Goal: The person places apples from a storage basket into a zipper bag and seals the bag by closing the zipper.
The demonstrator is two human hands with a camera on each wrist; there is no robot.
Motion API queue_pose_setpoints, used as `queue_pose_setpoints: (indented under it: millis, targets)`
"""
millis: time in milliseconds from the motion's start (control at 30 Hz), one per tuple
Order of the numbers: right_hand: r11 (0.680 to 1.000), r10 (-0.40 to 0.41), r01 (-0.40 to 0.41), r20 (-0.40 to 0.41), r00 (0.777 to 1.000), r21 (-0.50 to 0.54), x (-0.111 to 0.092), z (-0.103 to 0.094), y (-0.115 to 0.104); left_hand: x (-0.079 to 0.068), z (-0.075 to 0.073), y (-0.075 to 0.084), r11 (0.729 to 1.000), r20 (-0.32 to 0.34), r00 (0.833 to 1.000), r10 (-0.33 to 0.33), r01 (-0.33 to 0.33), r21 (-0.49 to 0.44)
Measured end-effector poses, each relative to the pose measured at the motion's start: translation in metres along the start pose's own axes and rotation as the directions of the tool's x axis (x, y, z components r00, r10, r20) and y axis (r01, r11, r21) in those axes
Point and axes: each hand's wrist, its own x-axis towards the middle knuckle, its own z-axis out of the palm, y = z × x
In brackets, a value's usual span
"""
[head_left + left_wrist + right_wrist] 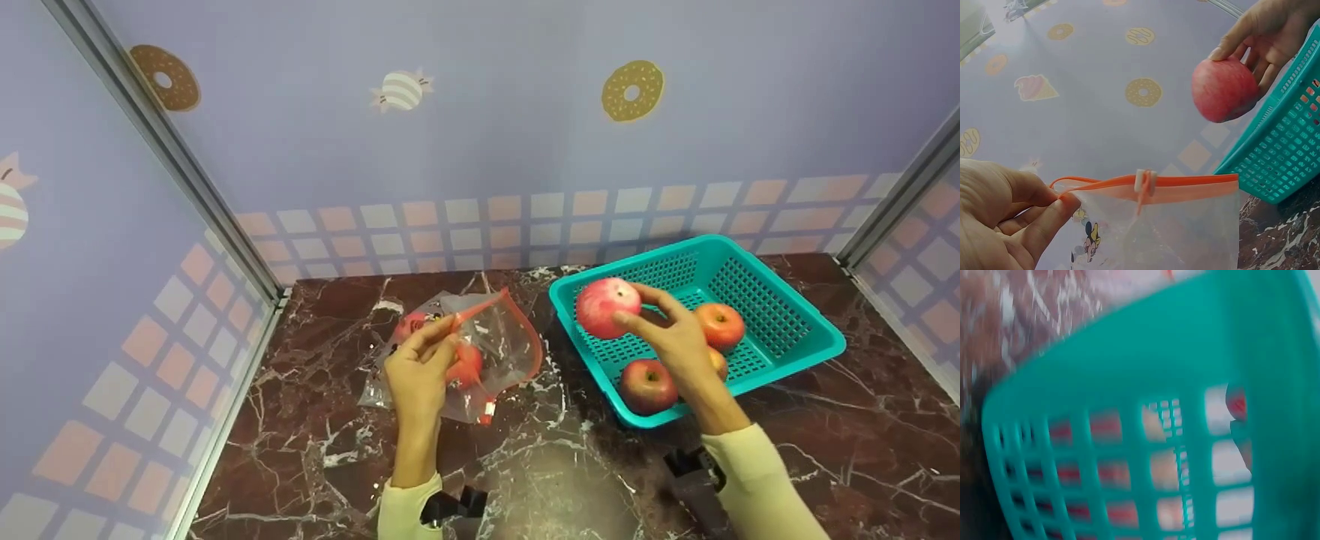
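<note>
Pinching with curled fingers (1050, 225) of the left hand (420, 373), just below and left of the head view's centre! Gripping, too, with the right hand (681, 337), right of centre, slanting in from bottom right along that forearm (714, 405)!

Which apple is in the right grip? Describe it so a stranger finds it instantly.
Find the teal basket. At its left side, the right grip holds a pinkish-red apple. Unlike the three apples lying inside the basket, this one is held up.
</note>
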Motion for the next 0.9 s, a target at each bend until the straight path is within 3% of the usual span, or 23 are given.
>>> queue_pose_setpoints:
  millis: [433, 667, 900]
  targets:
    - [0.996, -0.055, 0.05, 0.072, 0.996, 0.076, -0.019, 0.073, 0.006, 0.0, 0.004, 0.002, 1.0, 0.009, 1.0, 0.025, -0.025, 0.007]
    - [0.994, -0.112, 0.112, 0.112, 0.987, 0.01, -0.022, 0.101, 0.013, -0.001, 0.004, 0.0, 1.0, 0.005, 1.0, 0.016, -0.016, 0.0]
    - [0.98, -0.17, 0.182, 0.127, 0.977, -0.083, -0.026, 0.113, 0.022, -0.003, 0.003, 0.0, 0.998, 0.018, 0.999, 0.046, -0.045, -0.034]
